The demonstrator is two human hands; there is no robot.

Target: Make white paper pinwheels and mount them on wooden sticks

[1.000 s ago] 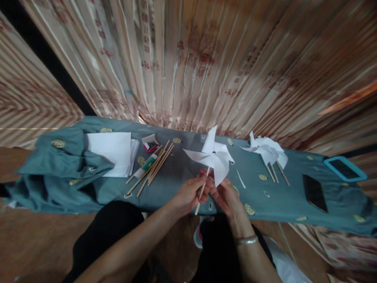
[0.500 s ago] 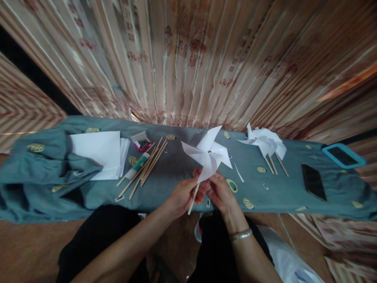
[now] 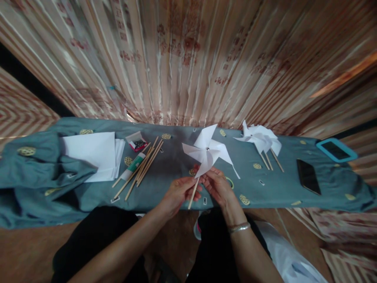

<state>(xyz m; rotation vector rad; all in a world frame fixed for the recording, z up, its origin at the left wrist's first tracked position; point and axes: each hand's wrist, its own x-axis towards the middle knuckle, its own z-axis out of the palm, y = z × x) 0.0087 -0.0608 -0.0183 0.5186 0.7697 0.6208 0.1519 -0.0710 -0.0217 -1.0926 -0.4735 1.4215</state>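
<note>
A white paper pinwheel [image 3: 207, 149] with a silvery pin at its centre is held up over the cloth. My left hand [image 3: 177, 193] pinches its wooden stick [image 3: 193, 196] between thumb and fingers, just under the lowest blade. My right hand [image 3: 219, 184], with a silver bangle at the wrist, is closed at the pinwheel's lower blade; part of its grip is hidden behind the paper. Close beyond the right hand lies a pale green ring-shaped handle [image 3: 229, 182], partly covered. A thin white paper strip [image 3: 236, 171] lies by the right-hand blade.
Left on the green cloth [image 3: 176, 137] are white paper sheets [image 3: 91, 151], a small box of pins [image 3: 136, 142], a green-and-white tube [image 3: 134, 166] and several wooden sticks [image 3: 149, 167]. Rightward lie finished-looking pinwheels [image 3: 262, 137], a dark phone [image 3: 308, 176] and a blue-framed tablet [image 3: 337, 150].
The whole view has shifted slightly. My right fingers have moved a little, opening somewhat beside the stick, while my left hand keeps its pinch. The pinwheel stays in nearly the same pose.
</note>
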